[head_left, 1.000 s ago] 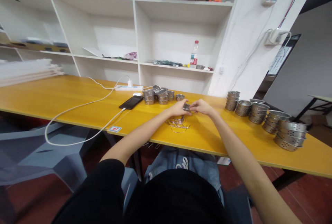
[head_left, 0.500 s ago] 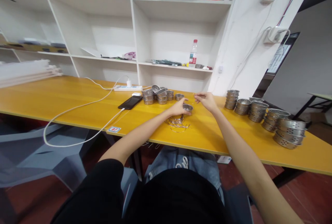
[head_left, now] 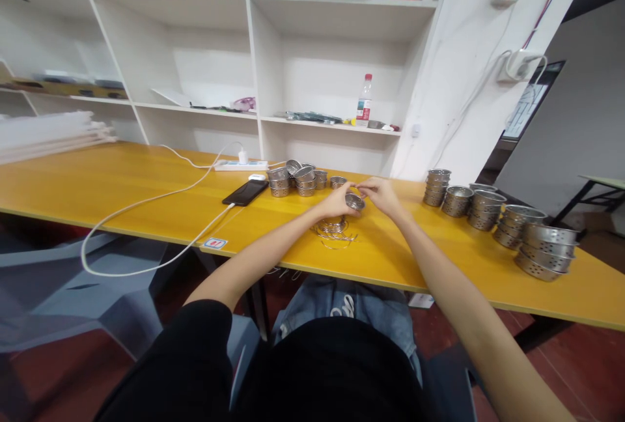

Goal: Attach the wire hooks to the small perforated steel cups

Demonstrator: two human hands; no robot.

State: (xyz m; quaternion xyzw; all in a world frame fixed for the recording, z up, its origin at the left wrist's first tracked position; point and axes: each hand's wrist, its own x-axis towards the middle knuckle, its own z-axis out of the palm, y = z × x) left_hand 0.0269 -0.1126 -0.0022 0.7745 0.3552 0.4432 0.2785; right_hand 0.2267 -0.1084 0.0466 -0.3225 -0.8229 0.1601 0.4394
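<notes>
My left hand (head_left: 336, 202) is closed round a small perforated metal cup (head_left: 354, 201), held just above the yellow table (head_left: 122, 181). My right hand (head_left: 379, 193) meets it from the right, fingers pinched at the cup's rim; what they pinch is too small to make out. Below the hands lies a loose pile of thin wire rings (head_left: 336, 232). A cluster of similar small cups (head_left: 299, 180) stands just beyond my left hand.
Stacks of larger perforated metal cups (head_left: 508, 223) line the table's right side. A black phone (head_left: 245, 192) on a white cable (head_left: 146, 204) and a power strip (head_left: 241, 165) lie to the left. White shelves with a bottle (head_left: 362, 101) stand behind.
My right hand lifted away to the upper right half a second ago and has now come back to the cup in my left hand. The left hand has barely moved.
</notes>
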